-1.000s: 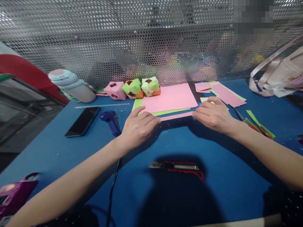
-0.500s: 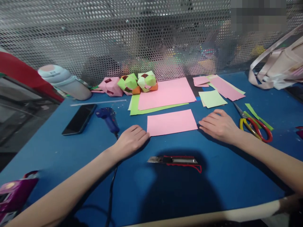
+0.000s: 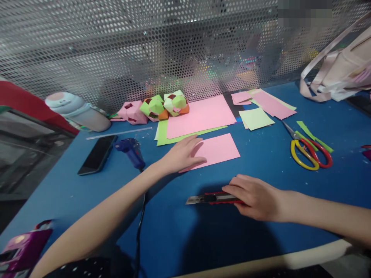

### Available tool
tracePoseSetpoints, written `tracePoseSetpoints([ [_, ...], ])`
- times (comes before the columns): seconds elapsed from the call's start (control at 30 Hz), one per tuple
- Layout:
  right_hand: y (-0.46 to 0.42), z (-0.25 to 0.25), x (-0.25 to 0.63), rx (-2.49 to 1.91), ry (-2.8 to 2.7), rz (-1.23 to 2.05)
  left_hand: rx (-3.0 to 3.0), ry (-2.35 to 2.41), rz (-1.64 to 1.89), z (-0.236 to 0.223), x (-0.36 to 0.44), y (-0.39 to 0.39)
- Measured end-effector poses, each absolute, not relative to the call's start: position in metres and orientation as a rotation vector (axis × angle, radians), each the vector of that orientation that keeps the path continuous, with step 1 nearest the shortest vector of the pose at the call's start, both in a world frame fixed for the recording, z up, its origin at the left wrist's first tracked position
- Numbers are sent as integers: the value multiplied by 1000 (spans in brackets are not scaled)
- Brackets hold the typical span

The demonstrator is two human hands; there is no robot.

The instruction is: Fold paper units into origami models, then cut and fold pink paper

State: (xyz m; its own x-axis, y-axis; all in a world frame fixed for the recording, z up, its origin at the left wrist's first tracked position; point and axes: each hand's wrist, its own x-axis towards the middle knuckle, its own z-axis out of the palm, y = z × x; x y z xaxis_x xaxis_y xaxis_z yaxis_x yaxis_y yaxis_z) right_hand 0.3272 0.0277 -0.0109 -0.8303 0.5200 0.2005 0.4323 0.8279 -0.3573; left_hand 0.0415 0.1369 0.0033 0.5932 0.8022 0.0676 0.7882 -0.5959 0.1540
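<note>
A pink paper rectangle [image 3: 219, 150] lies on the blue table, its left part under my left hand [image 3: 185, 153]. The fingers of that hand are apart, thumb along the near edge of the sheet. Nearer to me, my right hand [image 3: 255, 197] is closed around the red handle end of a box cutter [image 3: 211, 198]. Its blade end points left, and the cutter is on or just over the tabletop; I cannot tell which. Larger pink and green sheets [image 3: 201, 116] lie behind the rectangle.
Folded paper shapes [image 3: 153, 108] stand by the perforated metal panel [image 3: 127, 50]. A blue glue gun [image 3: 130, 152], a black phone [image 3: 97, 154] and a bottle [image 3: 78, 112] are on the left. Scissors [image 3: 311, 152], green strips [image 3: 307, 129] and small paper pieces [image 3: 256, 118] lie to the right.
My right hand has left the rectangle's right edge, moved toward me and taken hold of the box cutter. My left hand has slid onto the rectangle with its fingers spread.
</note>
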Motion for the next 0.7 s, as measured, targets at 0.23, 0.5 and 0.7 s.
tracePoseSetpoints([
  [0.23, 52, 18, 398, -1066, -2457, 928, 2706, 1278, 152, -5, 57, 146],
  [0.5, 88, -10, 454, -1533, -1822, 995, 2667, 1273, 437, -11, 52, 139],
  [0.7, 79, -11, 448, -1610, -1976, 517, 2758, 1246, 612, -23, 57, 132],
])
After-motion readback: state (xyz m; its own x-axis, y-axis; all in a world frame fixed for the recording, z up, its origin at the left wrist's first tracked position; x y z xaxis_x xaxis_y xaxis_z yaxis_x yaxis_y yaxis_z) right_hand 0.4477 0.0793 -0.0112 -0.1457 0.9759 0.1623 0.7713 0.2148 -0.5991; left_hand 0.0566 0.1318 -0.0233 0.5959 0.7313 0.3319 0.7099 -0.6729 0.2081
